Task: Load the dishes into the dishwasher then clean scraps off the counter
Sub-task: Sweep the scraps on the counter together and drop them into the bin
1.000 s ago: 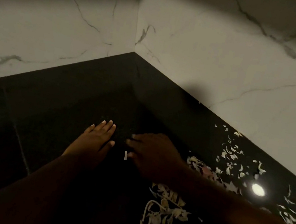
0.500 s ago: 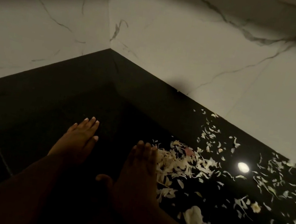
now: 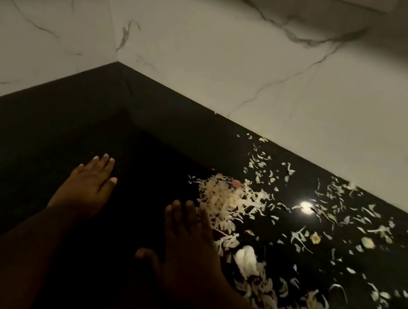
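Head view: both hands, left (image 3: pixel 87 186) and right (image 3: pixel 189 245), lie flat, fingers straight, on the counter (image 3: pixel 41 128) beside scraps (image 3: pixel 227 201).

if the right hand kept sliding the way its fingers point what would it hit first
Probably the heaped pile of pale shredded vegetable scraps, just beyond the right hand, whose straight fingers point up and slightly right along the glossy black stone counter. Past that, the white marble wall.
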A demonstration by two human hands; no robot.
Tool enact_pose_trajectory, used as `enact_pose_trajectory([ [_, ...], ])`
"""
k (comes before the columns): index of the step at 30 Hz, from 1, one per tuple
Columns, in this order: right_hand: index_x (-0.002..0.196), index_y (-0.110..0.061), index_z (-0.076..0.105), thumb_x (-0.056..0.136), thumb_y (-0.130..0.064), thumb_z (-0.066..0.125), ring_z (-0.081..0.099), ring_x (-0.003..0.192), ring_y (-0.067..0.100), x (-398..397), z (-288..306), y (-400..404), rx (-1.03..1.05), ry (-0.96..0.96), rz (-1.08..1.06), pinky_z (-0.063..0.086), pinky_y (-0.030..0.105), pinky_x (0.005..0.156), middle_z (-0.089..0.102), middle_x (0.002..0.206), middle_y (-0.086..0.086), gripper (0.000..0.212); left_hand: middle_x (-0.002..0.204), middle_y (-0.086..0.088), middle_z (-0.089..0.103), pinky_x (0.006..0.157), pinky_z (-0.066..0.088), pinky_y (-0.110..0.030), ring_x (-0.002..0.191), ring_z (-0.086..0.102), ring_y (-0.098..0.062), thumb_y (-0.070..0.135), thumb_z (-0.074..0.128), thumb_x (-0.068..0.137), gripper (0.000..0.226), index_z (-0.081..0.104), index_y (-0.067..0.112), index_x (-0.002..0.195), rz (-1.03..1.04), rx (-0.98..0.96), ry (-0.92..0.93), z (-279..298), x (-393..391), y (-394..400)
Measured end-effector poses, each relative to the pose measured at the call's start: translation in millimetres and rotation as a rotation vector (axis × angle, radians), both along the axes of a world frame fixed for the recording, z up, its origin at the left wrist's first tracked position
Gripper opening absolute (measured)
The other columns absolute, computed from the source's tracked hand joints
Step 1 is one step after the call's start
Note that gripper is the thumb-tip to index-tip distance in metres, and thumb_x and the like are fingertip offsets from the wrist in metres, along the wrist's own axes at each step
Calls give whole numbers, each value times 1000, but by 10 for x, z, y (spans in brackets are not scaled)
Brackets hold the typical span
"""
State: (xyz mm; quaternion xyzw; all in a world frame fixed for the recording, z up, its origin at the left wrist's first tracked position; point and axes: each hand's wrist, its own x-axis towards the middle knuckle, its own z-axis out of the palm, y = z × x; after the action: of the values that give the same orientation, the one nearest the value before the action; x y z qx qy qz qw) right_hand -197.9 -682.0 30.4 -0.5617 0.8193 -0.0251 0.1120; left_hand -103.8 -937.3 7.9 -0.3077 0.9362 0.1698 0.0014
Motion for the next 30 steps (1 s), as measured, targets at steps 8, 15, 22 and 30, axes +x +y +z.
enact_pose_trajectory([
  [8, 151, -11, 16, 97, -60, 6, -7, 146, 27, 56, -73, 442, -82, 194, -81, -27, 41, 110, 11, 159, 7, 74, 159, -5, 10, 118, 7, -41, 147, 6, -20, 33, 32, 102, 55, 17, 13, 151, -34, 12, -32, -3, 7, -32],
  [15, 141, -31, 42, 99, -51, 21, 27, 140, 5, 269, 304, 1532, -489, 80, -433, 8, 33, 119, 45, 144, -12, 50, 158, -6, 18, 116, 4, -49, 147, 9, -26, 32, 31, 103, 52, 24, 11, 150, -82, 2, 20, 0, 17, 124],
  [22, 147, -23, 31, 80, -82, 12, 25, 143, 18, 827, 90, 2804, -282, 15, -1048, 21, 42, 117, 33, 153, 2, 92, 159, -17, 7, 117, 4, -48, 146, 3, -32, 76, 11, 80, 101, 11, 4, 151, -69, -136, -104, 64, 263, 921],
  [30, 152, -9, -7, 65, -95, 6, -12, 146, 31, 1139, -119, 2643, 33, -6, -1239, -7, 44, 117, -12, 159, 15, 123, 159, -16, -2, 118, 2, -44, 147, -1, -30, 84, 11, 76, 109, -1, 7, 151, -222, -152, -58, 19, 497, 2129],
])
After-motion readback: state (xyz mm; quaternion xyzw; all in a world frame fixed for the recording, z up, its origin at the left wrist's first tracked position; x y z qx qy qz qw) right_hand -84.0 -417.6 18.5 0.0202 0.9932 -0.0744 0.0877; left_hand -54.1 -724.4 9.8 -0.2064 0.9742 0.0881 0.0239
